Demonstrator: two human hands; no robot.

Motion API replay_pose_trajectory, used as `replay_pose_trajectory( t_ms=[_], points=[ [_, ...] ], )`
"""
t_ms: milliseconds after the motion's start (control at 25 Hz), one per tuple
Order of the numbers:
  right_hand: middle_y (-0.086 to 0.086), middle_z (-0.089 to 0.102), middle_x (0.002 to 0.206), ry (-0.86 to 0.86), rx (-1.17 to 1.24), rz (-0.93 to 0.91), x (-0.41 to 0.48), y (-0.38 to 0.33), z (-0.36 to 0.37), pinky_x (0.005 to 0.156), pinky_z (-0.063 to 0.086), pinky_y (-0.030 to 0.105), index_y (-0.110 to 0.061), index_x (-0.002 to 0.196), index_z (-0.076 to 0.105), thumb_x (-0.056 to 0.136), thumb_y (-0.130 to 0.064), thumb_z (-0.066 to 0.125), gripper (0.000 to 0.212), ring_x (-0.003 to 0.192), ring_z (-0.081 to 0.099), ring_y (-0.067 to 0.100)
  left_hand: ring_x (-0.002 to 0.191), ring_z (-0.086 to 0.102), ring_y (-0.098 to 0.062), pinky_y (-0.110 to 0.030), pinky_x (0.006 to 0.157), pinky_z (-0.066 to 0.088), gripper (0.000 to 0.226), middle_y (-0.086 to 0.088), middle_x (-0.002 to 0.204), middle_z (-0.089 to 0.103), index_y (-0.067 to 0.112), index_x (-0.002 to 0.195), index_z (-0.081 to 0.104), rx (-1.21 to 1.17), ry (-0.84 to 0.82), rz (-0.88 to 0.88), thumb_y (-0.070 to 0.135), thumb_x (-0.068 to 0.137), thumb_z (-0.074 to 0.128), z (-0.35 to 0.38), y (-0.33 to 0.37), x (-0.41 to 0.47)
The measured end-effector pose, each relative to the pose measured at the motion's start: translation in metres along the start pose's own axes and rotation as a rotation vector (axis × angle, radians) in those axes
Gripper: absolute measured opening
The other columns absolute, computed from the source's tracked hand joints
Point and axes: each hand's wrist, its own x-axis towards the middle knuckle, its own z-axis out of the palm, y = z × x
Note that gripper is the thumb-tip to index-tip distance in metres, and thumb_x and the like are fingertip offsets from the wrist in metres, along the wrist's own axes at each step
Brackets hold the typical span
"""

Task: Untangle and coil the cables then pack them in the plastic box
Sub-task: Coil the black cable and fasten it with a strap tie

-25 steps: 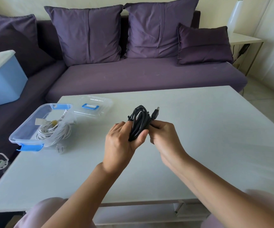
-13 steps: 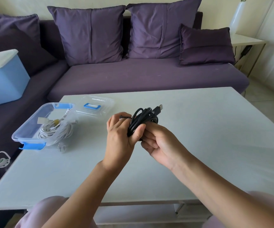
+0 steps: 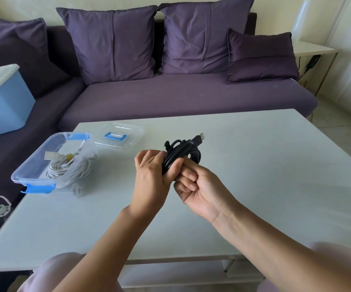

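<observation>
Two cables are seen. A black coiled cable (image 3: 181, 152) is held above the middle of the white tabletop (image 3: 265, 175), clear of its surface, apparently so that the loops are not let loose. The left grip (image 3: 149, 178) is closed round the bundle, thumb pressed across the strands. The right grip (image 3: 200, 186) is curled, its fingers hooked on the bundle's near end, judged to be steadying it while the silver-tipped USB plug (image 3: 200, 137) is tucked. A white coiled cable (image 3: 65, 167) is lodged in the clear plastic box with blue clasps (image 3: 21, 175) at the tabletop's far left corner. Its clear lid (image 3: 117, 144) is laid just behind, leaving the opening free.
</observation>
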Motion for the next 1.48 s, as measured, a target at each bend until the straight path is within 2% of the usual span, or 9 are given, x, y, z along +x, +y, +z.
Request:
replay_pose_trajectory(
  t_ms=[160,240,360,520,720,880,1000,1200,1480],
  points=[
    [-0.007,0.028,0.042,-0.042,0.087,0.009,-0.002,0.003,0.005,0.039,0.021,0.016,-0.016,0.052,0.044,0.088,-0.016,0.051,0.036,0.032,0.025,0.006,0.093,0.04,0.0,-0.018,0.074,0.031,0.033,0.018,0.076,0.048,0.026,0.088,0.041,-0.16,-0.029,-0.184,0.059,0.084,0.044,-0.001,0.004,-0.005],
    [-0.007,0.028,0.041,-0.051,0.104,0.022,-0.002,0.003,0.007,0.039,0.02,0.017,-0.016,0.05,0.046,0.095,-0.016,0.044,0.045,0.031,0.025,0.006,0.096,0.047,-0.016,-0.011,0.076,0.034,0.022,0.016,0.077,0.053,0.044,0.1,0.039,-0.23,0.012,-0.206,0.055,0.083,0.047,-0.006,0.009,-0.004],
    [-0.007,0.027,0.042,-0.068,0.099,0.034,-0.002,0.003,0.009,0.04,0.02,0.017,-0.016,0.053,0.046,0.095,-0.015,0.043,0.042,0.032,0.024,0.007,0.09,0.052,-0.027,-0.027,0.082,0.044,0.02,0.018,0.076,0.056,0.06,0.101,0.042,-0.289,0.051,-0.194,0.052,0.084,0.048,-0.013,0.016,-0.001],
    [-0.006,0.029,0.045,-0.07,0.029,0.041,0.002,0.001,0.007,0.039,0.021,0.017,-0.016,0.064,0.048,0.094,-0.018,0.047,0.03,0.034,0.024,0.006,0.084,0.058,-0.028,-0.049,0.079,0.049,0.018,0.02,0.079,0.06,0.058,0.102,0.049,-0.34,0.016,-0.196,0.047,0.087,0.048,-0.015,0.018,0.001],
    [0.001,0.053,0.064,-0.085,-0.461,-0.01,-0.003,-0.014,0.005,0.045,0.024,0.018,-0.015,0.079,0.057,0.096,-0.016,0.047,0.02,0.042,0.032,0.008,0.058,0.047,-0.005,-0.019,0.056,0.042,0.011,0.008,0.068,0.057,0.038,0.099,0.054,-0.448,0.013,-0.251,0.03,0.092,0.052,-0.017,0.016,0.006],
    [0.011,0.058,0.068,-0.031,-1.24,-0.247,-0.014,-0.024,0.003,0.048,0.03,0.02,-0.002,0.083,0.061,0.091,-0.013,0.055,0.015,0.047,0.037,0.011,0.055,0.041,-0.006,-0.016,0.052,0.038,0.016,0.013,0.064,0.057,0.034,0.095,0.056,-0.486,-0.002,-0.332,0.018,0.095,0.053,-0.016,0.019,0.005],
    [0.004,0.062,0.068,0.168,-1.756,-0.695,-0.013,-0.018,-0.005,0.052,0.043,0.029,-0.008,0.082,0.061,0.083,-0.017,0.066,0.011,0.056,0.052,0.016,0.056,0.039,-0.006,-0.015,0.055,0.035,0.017,0.016,0.058,0.052,0.031,0.094,0.058,-0.453,-0.017,-0.377,0.015,0.095,0.053,-0.014,0.018,0.006],
    [0.001,0.061,0.072,-0.006,-1.916,-1.184,-0.011,-0.019,-0.01,0.042,0.045,0.032,-0.01,0.084,0.064,0.081,-0.011,0.063,0.003,0.051,0.053,0.023,0.057,0.038,-0.016,-0.022,0.054,0.033,0.018,0.01,0.055,0.046,0.032,0.092,0.06,-0.455,-0.064,-0.416,0.016,0.095,0.053,-0.011,0.016,0.007],
    [0.002,0.061,0.082,-0.226,-1.97,-1.205,-0.012,-0.04,-0.013,0.054,0.046,0.029,-0.008,0.091,0.07,0.077,0.001,0.069,0.017,0.066,0.055,0.017,0.055,0.035,-0.011,-0.018,0.052,0.029,0.013,0.015,0.05,0.048,0.021,0.098,0.061,-0.475,-0.159,-0.393,0.013,0.096,0.051,-0.009,0.012,0.007]
  ],
)
